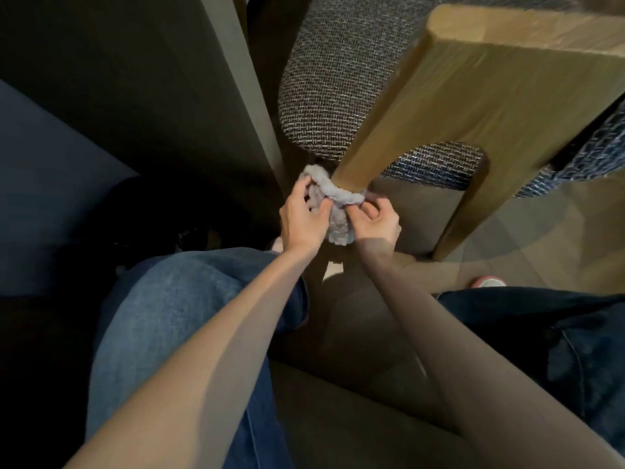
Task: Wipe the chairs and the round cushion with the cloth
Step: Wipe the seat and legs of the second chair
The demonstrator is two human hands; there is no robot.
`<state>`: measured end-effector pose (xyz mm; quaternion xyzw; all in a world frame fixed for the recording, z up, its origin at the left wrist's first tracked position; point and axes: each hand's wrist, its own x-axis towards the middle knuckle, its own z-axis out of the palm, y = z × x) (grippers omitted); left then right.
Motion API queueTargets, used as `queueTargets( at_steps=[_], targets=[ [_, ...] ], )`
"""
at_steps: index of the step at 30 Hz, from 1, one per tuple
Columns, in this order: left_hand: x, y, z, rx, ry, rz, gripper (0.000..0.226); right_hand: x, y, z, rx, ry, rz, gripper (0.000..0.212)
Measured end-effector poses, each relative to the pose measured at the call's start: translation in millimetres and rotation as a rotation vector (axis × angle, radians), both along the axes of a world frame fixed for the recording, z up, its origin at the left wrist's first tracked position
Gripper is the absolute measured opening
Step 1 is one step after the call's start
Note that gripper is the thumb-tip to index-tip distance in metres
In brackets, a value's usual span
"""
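A fluffy grey cloth [333, 194] is wrapped round the lower part of a light wooden chair leg [382, 130]. My left hand [302, 216] grips the cloth's left end, fingers curled into it. My right hand [373, 221] pinches the cloth's right end close to the leg. The chair's grey woven seat cushion [338, 82] sits above and behind the leg. A second wooden leg [463, 218] of the same chair stands to the right.
A dark upright panel [142, 82] with a pale edge stands close on the left. My knees in blue jeans [176, 309] are bent below the hands. A shoe tip [487, 282] shows on the brown floor at the right.
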<state>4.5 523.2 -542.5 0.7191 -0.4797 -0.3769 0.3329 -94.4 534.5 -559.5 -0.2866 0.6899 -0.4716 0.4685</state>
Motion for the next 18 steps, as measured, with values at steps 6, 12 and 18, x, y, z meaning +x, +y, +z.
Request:
queueTargets(
  at_steps=[6, 12, 18],
  targets=[
    [7, -19, -44, 0.218, -0.058, -0.151, 0.05, -2, -15, -39, 0.21, -0.01, 0.196, 0.033],
    [18, -33, -84, 0.448, -0.016, -0.173, 0.053, 11, -30, -60, 0.32, 0.019, 0.392, 0.05],
    [22, -36, -92, 0.518, -0.028, -0.12, 0.052, 12, -38, -69, 0.35, 0.054, 0.413, 0.045]
  ],
)
